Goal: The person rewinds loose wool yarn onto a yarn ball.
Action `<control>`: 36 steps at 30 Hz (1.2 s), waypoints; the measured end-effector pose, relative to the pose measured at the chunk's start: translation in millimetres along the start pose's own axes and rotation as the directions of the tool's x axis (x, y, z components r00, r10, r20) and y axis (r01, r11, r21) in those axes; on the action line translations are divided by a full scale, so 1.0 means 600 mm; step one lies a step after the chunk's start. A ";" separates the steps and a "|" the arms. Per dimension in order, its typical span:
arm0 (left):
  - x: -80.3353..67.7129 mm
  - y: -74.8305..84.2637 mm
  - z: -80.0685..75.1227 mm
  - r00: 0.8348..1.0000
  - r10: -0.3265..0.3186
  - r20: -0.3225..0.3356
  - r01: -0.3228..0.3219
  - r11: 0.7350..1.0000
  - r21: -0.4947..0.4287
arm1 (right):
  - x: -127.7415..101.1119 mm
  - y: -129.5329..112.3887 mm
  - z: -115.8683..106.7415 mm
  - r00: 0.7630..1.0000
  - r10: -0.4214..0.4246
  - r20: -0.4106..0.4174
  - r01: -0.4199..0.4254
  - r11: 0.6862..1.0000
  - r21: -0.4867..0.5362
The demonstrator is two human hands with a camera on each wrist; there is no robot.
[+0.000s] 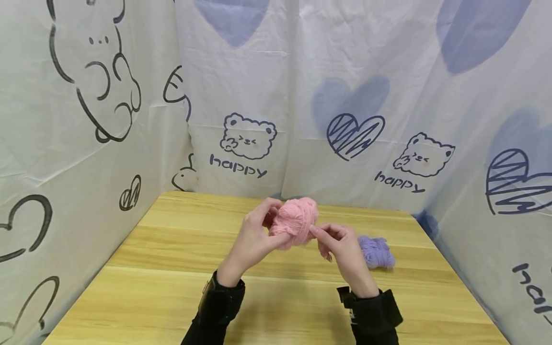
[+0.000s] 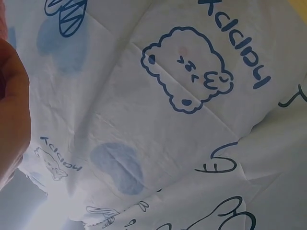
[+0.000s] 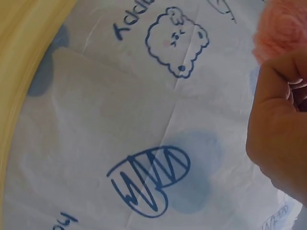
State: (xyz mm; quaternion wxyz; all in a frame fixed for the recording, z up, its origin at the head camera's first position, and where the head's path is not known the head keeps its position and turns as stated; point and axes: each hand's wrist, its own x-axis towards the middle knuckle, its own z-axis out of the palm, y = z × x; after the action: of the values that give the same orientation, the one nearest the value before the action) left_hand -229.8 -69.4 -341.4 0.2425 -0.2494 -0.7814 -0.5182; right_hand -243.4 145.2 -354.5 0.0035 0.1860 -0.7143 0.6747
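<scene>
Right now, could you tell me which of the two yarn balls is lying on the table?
The purple yarn ball, resting beside the right hand; the pink yarn ball is held up in both hands.

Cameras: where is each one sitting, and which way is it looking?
Head: looks down from above at the table; both hands hold pink yarn.
Left wrist: faces the bear cloth; left hand at the edge.
Right wrist: faces the cloth; right hand under pink yarn.
Shared: all show the cloth.
</scene>
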 end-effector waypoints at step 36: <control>0.000 -0.084 0.009 0.894 -0.391 0.221 0.391 0.919 0.044 | 0.061 0.222 -0.169 0.934 0.329 -0.138 -0.310 0.940 0.141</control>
State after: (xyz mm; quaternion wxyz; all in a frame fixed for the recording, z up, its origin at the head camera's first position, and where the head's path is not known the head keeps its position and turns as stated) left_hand -262.6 -81.3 -378.2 0.0431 -0.1445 -0.8374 -0.5254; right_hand -338.3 236.0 -464.5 -0.0599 0.0126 -0.6916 0.7197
